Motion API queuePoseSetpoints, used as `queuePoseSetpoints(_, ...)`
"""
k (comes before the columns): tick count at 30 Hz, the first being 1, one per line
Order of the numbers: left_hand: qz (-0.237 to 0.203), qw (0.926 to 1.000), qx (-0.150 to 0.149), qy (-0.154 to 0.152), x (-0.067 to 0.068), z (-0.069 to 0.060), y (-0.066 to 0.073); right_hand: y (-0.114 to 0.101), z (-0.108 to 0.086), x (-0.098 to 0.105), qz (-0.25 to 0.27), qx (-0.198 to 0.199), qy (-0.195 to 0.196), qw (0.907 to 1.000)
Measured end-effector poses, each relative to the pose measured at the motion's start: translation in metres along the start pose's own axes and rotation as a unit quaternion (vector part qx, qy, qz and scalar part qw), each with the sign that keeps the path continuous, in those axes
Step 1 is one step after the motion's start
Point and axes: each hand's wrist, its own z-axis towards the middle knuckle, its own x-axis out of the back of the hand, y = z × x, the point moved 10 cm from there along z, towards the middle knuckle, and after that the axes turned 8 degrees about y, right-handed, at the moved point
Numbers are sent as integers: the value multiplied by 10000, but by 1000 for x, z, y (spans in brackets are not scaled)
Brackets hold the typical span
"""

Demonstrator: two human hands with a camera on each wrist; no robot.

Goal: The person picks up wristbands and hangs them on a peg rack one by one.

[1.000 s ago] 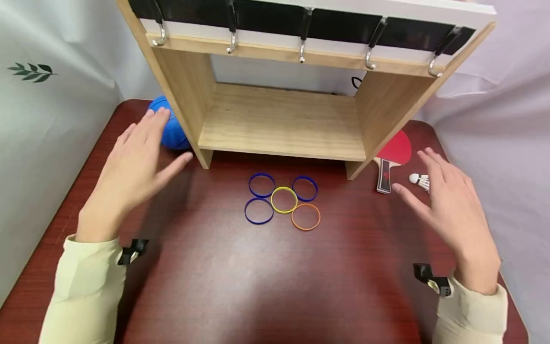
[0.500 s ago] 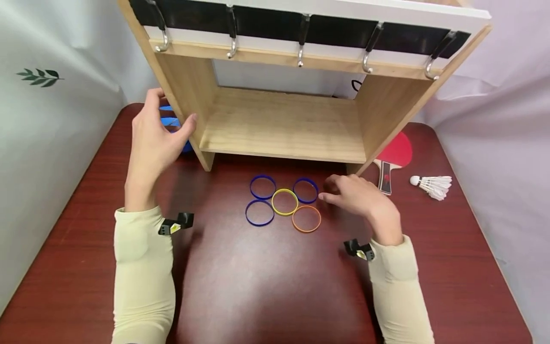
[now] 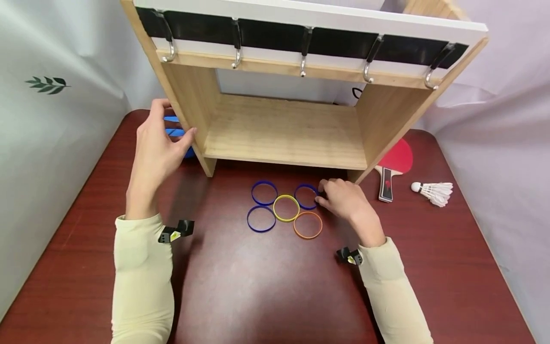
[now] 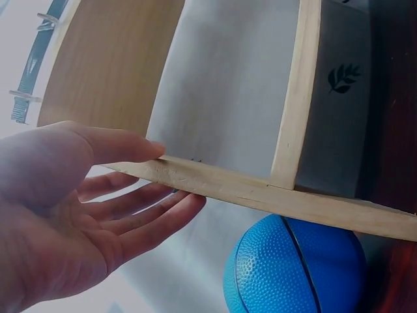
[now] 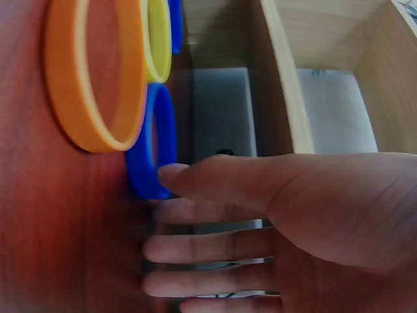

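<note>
My left hand point(image 3: 154, 148) grips the left side panel point(image 4: 228, 186) of a wooden shelf unit point(image 3: 279, 134). The thumb lies on the panel's inner side and the fingers behind its outer side. Partly hidden behind that hand is a blue ball point(image 4: 296, 264). My right hand point(image 3: 345, 203) is low over the tabletop, its thumb tip at the right edge of a blue wristband-like ring point(image 5: 163, 127) and its fingers fairly straight beside it. That ring lies flat among a yellow ring point(image 3: 286, 220), an orange ring point(image 3: 308, 238) and two more blue rings point(image 3: 261, 231).
A row of metal hooks point(image 3: 303, 71) lines the unit's upper front. To its right lie a red table tennis paddle point(image 3: 397, 157) and a white shuttlecock point(image 3: 436, 192). The dark red table point(image 3: 240, 296) has pale curtains on both sides.
My left hand has come from the air beside the unit onto its left panel. My right hand has moved left and down from near the shuttlecock to the blue ring; the rings keep their arrangement.
</note>
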Motion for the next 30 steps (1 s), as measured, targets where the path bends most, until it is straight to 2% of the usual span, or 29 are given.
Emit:
queuePoseSetpoints(8, 84, 9999, -107, -5, -2, -2, 2, -8, 1, 7, 52, 170, 583, 9981)
queuePoseSetpoints(16, 117, 9998, -178, 42, 0, -1, 4, -8, 3, 32, 523, 185, 1279, 9902)
queuePoseSetpoints(24, 88, 9998, -173, 19, -1, 0, 5, -12, -1, 47, 1079, 337, 1427, 9833)
queuePoseSetpoints(30, 88, 9998, -182, 37, 0, -1, 6, -18, -3, 50, 1161, 562, 1408, 9816)
